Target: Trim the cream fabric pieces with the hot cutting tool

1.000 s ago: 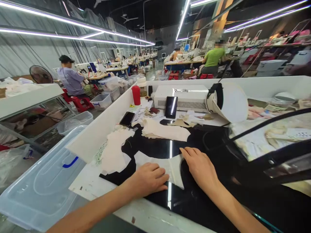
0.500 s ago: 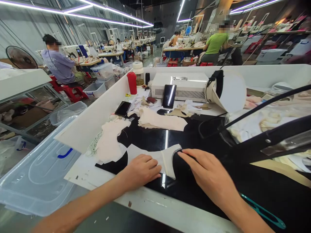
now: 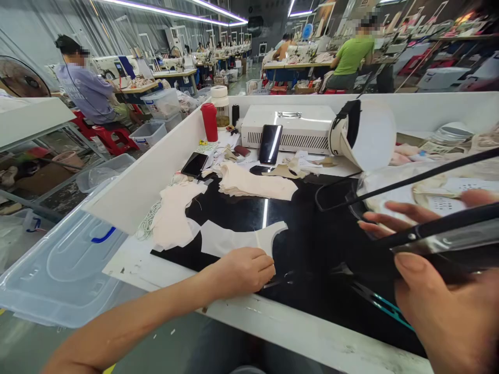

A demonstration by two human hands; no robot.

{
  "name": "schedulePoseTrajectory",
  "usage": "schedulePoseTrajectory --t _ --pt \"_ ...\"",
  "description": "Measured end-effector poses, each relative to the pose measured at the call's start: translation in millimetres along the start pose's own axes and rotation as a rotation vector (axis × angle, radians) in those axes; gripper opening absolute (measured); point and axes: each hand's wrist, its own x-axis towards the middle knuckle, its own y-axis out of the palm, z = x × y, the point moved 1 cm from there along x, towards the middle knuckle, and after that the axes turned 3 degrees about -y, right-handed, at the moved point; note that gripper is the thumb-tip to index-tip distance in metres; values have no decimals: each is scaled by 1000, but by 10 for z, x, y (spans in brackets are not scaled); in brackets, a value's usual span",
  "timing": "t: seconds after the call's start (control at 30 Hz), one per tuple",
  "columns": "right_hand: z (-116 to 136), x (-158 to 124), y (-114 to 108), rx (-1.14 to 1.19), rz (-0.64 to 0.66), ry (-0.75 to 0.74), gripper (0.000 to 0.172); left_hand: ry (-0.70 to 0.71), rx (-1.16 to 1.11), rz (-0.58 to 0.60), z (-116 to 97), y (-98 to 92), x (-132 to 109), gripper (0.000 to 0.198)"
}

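My left hand [image 3: 247, 271] rests on the lower right part of a white cut fabric piece [image 3: 226, 236], its fingers curled together at the edge. This piece lies on a glossy black surface [image 3: 312, 234]. Near my left fingertips is a thin shiny shape that I cannot make out. At the right, my right hand [image 3: 440, 280] is around a black bar [image 3: 456, 221], fingers stretched and apart above it, thumb below. Whether it touches the bar I cannot tell. Under it, partly hidden, lies a teal-handled tool [image 3: 385, 306], like thread snips.
Pale fabric stacks lie behind [image 3: 257, 182] and left [image 3: 173, 215] of the white piece. Two phones, a red cup [image 3: 209, 122], a jar and a white vented box [image 3: 288, 130] stand farther back. A clear lidded bin [image 3: 74, 254] is at left. People sit at sewing machines beyond.
My right hand has left the white piece's right edge and moved right to the black bar, opening. My left hand has shifted right and nearer along the piece. The view has tilted down slightly.
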Motion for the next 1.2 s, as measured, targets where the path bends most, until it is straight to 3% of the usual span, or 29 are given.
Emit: schedulePoseTrajectory --t 0.1,0.23,0.57,1.2 --pt "70 25 212 44 -90 26 69 -7 8 -3 -16 31 26 22" --pt "77 -34 397 130 -61 50 75 -67 -56 5 -35 77 48 22" --pt "52 -340 722 390 55 17 53 -466 -450 -33 -82 61 47 14" --pt "-8 -392 817 335 61 39 54 -441 -461 -39 -53 21 84 18"
